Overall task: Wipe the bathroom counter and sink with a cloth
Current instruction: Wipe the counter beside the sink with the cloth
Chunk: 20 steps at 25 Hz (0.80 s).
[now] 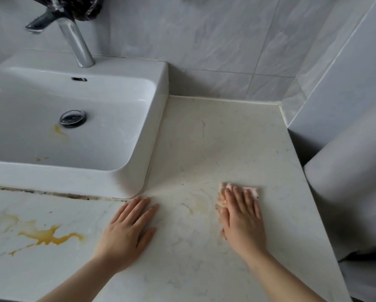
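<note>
The right hand presses flat-fingered on the pink cloth, lower right; the left hand rests open on the counter. Firm overlapping strokes toward the yellow spill, lower left, would probably serve best.

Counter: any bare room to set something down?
Free: the back of the counter, between sink and wall. Crowded: the front, where the left hand lies flat, the right hand presses the cloth, and the yellow spill sits further left.

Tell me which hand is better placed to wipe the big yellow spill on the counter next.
Probably the right hand: it presses flat on the cloth. The left hand lies nearer the spill but is bare on the counter.
</note>
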Tool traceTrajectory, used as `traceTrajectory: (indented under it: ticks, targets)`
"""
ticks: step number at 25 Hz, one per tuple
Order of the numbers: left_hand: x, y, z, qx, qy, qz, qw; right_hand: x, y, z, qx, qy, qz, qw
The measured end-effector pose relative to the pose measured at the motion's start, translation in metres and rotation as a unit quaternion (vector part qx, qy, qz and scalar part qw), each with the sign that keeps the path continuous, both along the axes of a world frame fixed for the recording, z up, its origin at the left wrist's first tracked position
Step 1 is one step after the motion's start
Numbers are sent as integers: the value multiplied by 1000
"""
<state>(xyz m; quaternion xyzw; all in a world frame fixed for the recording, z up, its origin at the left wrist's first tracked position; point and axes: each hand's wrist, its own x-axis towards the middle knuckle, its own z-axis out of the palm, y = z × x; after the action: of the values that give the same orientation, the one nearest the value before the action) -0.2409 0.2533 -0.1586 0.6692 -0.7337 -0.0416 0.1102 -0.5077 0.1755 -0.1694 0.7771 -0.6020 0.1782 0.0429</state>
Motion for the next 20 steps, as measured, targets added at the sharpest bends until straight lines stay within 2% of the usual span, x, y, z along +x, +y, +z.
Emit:
traceTrajectory:
  ticks: [1,3,7,9,11,13,14,15,17,19,20]
  targets:
    - [2,4,-1,-17,17,21,999,10,-10,-1,2,-3,-10,1000]
    - [2,10,-2,-39,42,84,995,36,-30,-2,15,17,40,999]
    - [-1,6,-6,-63,19,128,990,79,-79,8,69,10,79,994]
    - [0,5,-9,-81,20,122,989,94,-66,8,68,26,154,985]
    - [0,5,-11,-94,22,123,988,91,-34,6,38,43,284,957]
    - [0,7,-13,-101,28,121,987,70,-18,9,46,21,374,926]
    - [0,7,-12,-102,30,119,987,58,-20,7,48,-11,380,924]
    - [0,7,-11,-100,30,118,987,48,-27,5,51,-46,349,935]
    - [0,6,-10,-96,27,117,988,39,-49,4,63,-81,223,969]
    - [2,6,-10,-95,39,109,989,56,-59,1,62,-58,114,990]
    - [4,6,-11,-100,54,103,988,75,-55,1,68,-45,96,992]
